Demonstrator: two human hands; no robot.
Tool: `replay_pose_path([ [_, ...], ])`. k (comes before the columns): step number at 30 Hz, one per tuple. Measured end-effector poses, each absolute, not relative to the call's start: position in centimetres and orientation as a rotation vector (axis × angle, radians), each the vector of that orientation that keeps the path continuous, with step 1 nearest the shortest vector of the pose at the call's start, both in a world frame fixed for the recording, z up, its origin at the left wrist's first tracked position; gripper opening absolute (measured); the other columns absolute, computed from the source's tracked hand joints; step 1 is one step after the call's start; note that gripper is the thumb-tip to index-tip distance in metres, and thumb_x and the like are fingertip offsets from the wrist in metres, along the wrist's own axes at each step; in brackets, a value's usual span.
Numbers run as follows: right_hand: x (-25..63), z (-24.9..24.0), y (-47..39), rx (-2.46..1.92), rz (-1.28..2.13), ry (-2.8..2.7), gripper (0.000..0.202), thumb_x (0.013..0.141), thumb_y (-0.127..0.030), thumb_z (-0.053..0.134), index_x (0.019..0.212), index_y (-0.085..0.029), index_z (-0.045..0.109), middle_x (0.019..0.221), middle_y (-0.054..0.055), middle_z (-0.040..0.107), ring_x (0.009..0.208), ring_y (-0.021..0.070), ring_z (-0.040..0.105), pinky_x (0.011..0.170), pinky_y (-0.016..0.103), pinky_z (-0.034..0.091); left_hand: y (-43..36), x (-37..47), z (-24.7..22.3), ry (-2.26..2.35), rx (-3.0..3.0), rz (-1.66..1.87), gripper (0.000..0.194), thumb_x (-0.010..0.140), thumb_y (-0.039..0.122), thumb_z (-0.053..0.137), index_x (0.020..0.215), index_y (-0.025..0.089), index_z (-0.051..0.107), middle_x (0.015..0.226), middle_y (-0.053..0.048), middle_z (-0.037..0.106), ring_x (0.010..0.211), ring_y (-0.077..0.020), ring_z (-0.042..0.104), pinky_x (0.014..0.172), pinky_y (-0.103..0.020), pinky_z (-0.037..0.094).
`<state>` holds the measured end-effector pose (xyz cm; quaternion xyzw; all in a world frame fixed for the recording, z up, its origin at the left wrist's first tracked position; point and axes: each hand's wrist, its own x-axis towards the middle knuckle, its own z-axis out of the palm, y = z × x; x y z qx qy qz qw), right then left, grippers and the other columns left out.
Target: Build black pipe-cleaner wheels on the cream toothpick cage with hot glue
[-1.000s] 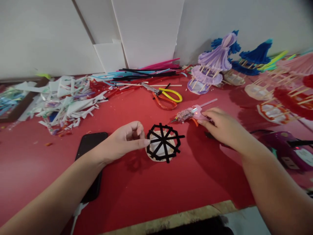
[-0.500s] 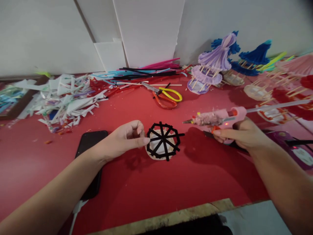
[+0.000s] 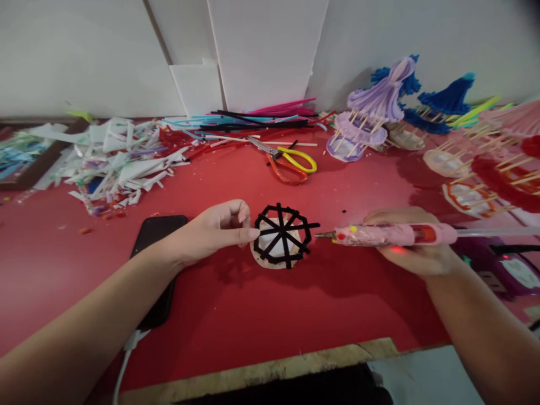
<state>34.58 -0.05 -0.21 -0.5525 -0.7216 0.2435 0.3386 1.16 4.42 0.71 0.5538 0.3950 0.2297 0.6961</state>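
Note:
My left hand (image 3: pixel 225 226) pinches the left rim of a black spoked wheel (image 3: pixel 282 232) between thumb and fingers. The wheel is above a small round pale base (image 3: pixel 265 261), partly hidden beneath it. One black spoke sticks out past the rim on the right. My right hand (image 3: pixel 415 256) is wrapped round a pink glue gun (image 3: pixel 392 234), whose metal tip points left, close to that protruding spoke end. A red light glows on the gun's side.
Pliers (image 3: pixel 291 163) with red and yellow handles lie behind the wheel. White scraps (image 3: pixel 122 163) are heaped at back left, coloured stems (image 3: pixel 261 122) further back. A phone (image 3: pixel 158 270) lies under my left forearm. Carousel-like models (image 3: pixel 363 124) stand at back right.
The glue gun has moved down and turned, its tip now near the wheel's right side. A black blade-like piece by my right hand is out of view. My left hand keeps its hold.

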Motion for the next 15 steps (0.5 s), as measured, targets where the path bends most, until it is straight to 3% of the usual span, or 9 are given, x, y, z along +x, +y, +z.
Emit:
replay_pose_path([
  [4, 34.34, -0.54, -0.23, -1.324, 0.575, -1.907, 0.008, 0.060, -0.029, 0.063, 0.066, -0.025, 0.067, 0.069, 0.011, 0.071, 0.064, 0.0254, 0.067, 0.064, 0.039, 0.053, 4.39, 1.24, 0.69, 0.876, 1.219, 0.510, 0.037, 0.073, 0.027, 0.074, 0.073, 0.020, 0.038, 0.064, 0.008, 0.055, 0.058, -0.0072, 0.052, 0.059, -0.021, 0.039],
  [15, 33.84, -0.19, -0.31, -1.129, 0.463, -2.014, 0.017, 0.064, -0.022, 0.066, 0.080, -0.026, 0.066, 0.075, 0.008, 0.072, 0.066, 0.0231, 0.069, 0.061, 0.034, 0.054, 4.37, 1.14, 0.63, 0.875, 1.209, 0.504, 0.036, 0.074, 0.028, 0.073, 0.074, 0.020, 0.038, 0.064, 0.008, 0.055, 0.059, -0.0067, 0.052, 0.058, -0.020, 0.039],
])
